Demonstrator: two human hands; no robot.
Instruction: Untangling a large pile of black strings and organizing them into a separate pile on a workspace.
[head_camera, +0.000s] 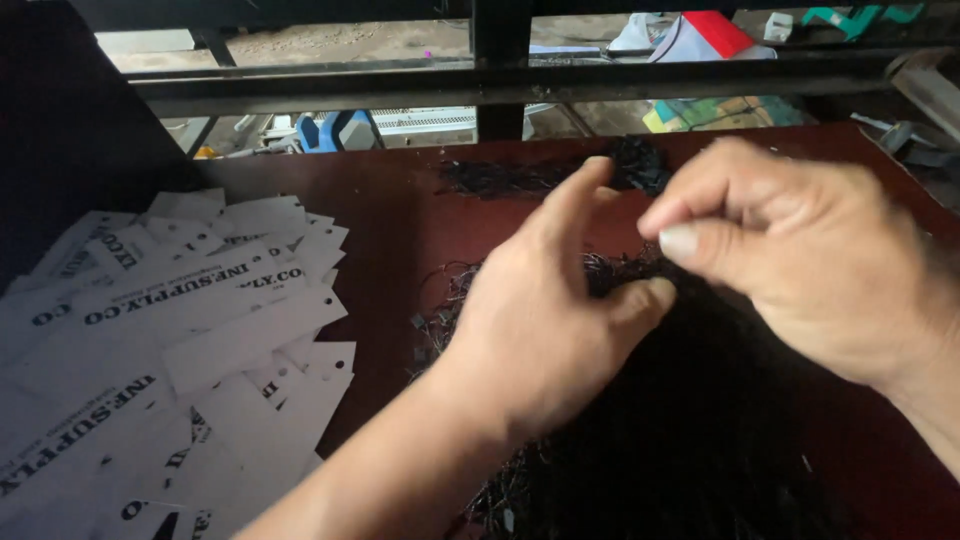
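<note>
Head view: black strings (640, 440) under both hands.

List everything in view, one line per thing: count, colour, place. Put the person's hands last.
paper tags: a heap, too many to count, white with dark print and a small punched hole, spread over the left of the table.
black strings: one large tangled pile, black, centre and lower right, under both hands.
smaller string clump: one, black, at the far edge of the table.
table: one, dark reddish brown, fills most of the view.
metal bars: several, black, across the top behind the table.
clutter beyond the bars: mixed red, white, blue and green items, too blurred to identify.
left hand: one, resting on the string pile, thumb raised.
right hand: one, above the pile, fingertips pinched together; what it pinches is not discernible.
</note>
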